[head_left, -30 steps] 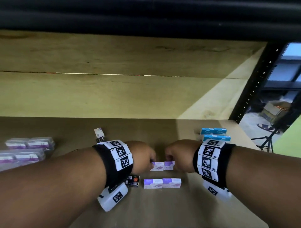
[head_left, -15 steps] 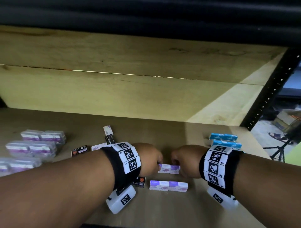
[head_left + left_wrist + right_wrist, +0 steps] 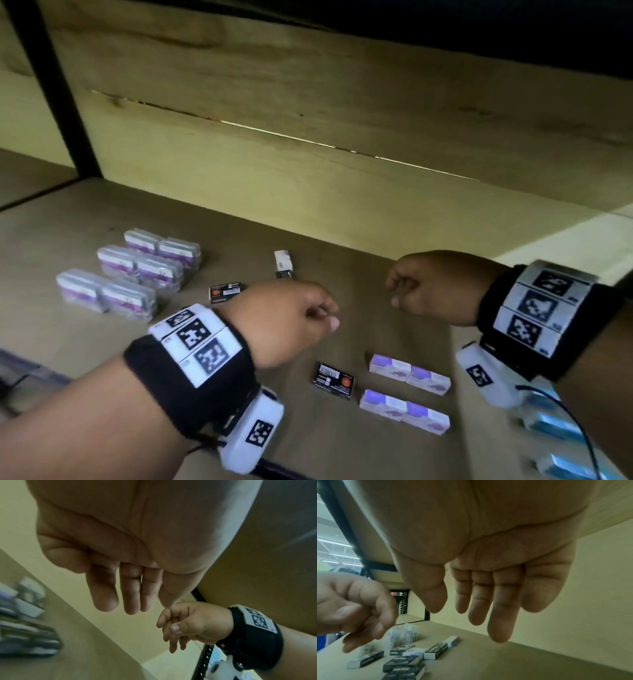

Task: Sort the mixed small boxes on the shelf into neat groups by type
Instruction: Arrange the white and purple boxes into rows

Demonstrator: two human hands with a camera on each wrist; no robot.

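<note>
Two rows of purple-and-white boxes (image 3: 409, 374) lie side by side on the shelf board (image 3: 342, 274), the nearer row (image 3: 404, 411) just in front. A black box (image 3: 334, 380) lies left of them. My left hand (image 3: 325, 317) hovers above and left of the rows, fingers (image 3: 130, 595) hanging relaxed and holding nothing. My right hand (image 3: 397, 294) hovers above and behind the rows, its fingers (image 3: 481, 601) also loose and empty. Another black box (image 3: 226, 291) and a small white box (image 3: 283, 261) lie further back.
Several plastic-wrapped purple packs (image 3: 137, 270) stand in rows at the left. Blue boxes (image 3: 555, 428) lie at the lower right under my right forearm. A black upright post (image 3: 51, 85) marks the shelf's left end, and a wooden back wall (image 3: 342, 154) closes it behind.
Both hands have let go of the back pair of purple-and-white boxes and risen off the shelf, moving apart. My view has swung left.
</note>
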